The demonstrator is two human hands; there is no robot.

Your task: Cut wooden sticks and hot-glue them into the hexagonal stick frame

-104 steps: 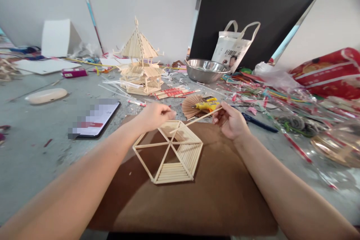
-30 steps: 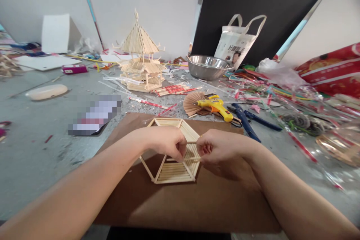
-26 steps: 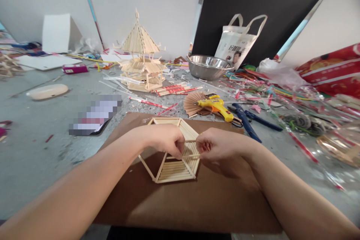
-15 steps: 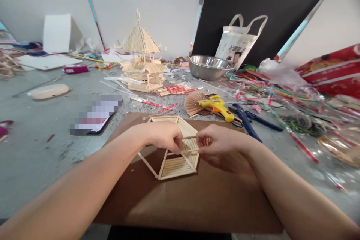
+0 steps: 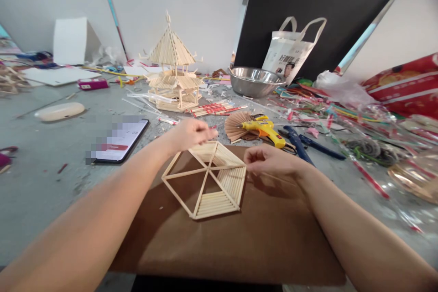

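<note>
A hexagonal frame of thin wooden sticks (image 5: 219, 198) lies on a brown board (image 5: 219, 246), with spokes meeting in its middle. Rows of sticks fill several of its wedges on the right and lower side; the left wedges are bare. My left hand (image 5: 193, 136) is over the far edge of the frame, its fingers loosely stretched toward the right and slightly blurred, with nothing seen in them. Curled fingers of my right hand (image 5: 262, 159) are at the frame's right corner; what they hold, if anything, is hidden.
Behind the board stand a stick pagoda (image 5: 173, 50), red-and-white stick bundles (image 5: 215, 108) and a steel bowl (image 5: 255, 83). A yellow glue gun (image 5: 268, 131) and blue-handled pliers (image 5: 299, 146) lie beyond my right hand. A phone (image 5: 125, 141) lies left; plastic wrappers clutter the right.
My left hand has lifted off the middle of the frame and moved away toward its far edge. The right hand has shifted slightly right and up, off the filled wedge.
</note>
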